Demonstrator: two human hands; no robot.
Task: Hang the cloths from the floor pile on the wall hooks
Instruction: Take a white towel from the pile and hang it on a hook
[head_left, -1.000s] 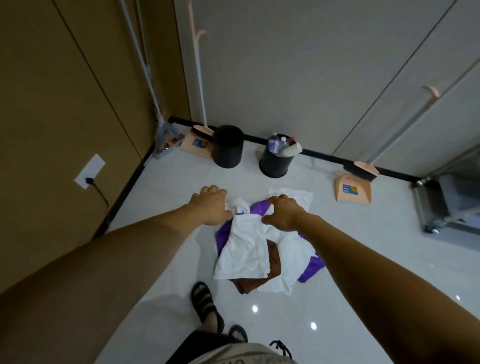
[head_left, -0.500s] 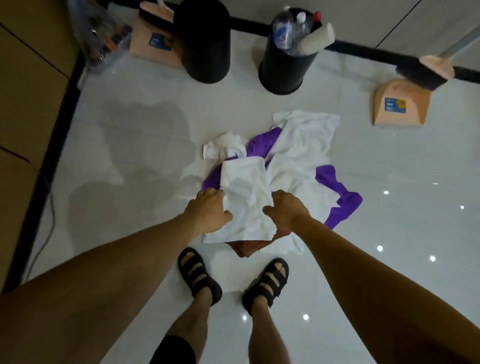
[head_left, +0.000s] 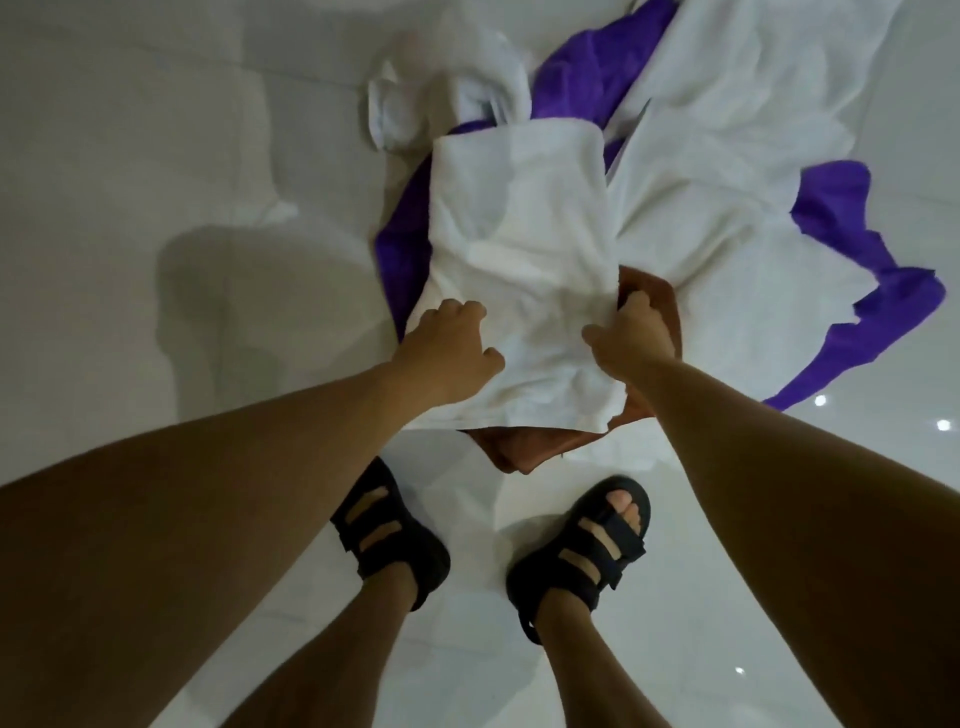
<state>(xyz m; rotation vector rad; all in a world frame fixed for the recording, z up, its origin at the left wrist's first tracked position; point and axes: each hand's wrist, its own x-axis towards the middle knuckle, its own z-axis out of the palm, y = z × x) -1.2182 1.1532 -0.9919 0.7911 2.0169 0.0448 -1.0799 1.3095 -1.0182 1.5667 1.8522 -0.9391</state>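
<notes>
The rectangular white terry cloth (head_left: 519, 249) lies on top of the heap on the glossy pale tiled floor (head_left: 182, 156). It is straight ahead of the person, with its long axis running directly away from them and its near end just in front of the black strapped sandals (head_left: 395, 545). Both bare arms reach down and forward and converge on that near end, so the cloth sits squarely between the hands and neither is nearer. The left hand (head_left: 447, 348) grips the near-left edge, knuckles up and fingers curled into the fabric. The right hand (head_left: 631, 332) matches it on the near-right edge, fingers hooked over the side and thumb on top. A rust-brown cloth (head_left: 524, 447) pokes out from under the near edge and also shows beside the right fingers; whether they have caught it too, I cannot tell. A purple cloth (head_left: 857, 270), a larger white cloth (head_left: 727, 156) and a crumpled small white cloth (head_left: 441, 93) spread out beyond. From here the lift looks like a straight pull upward, and the brown one may well come along.
</notes>
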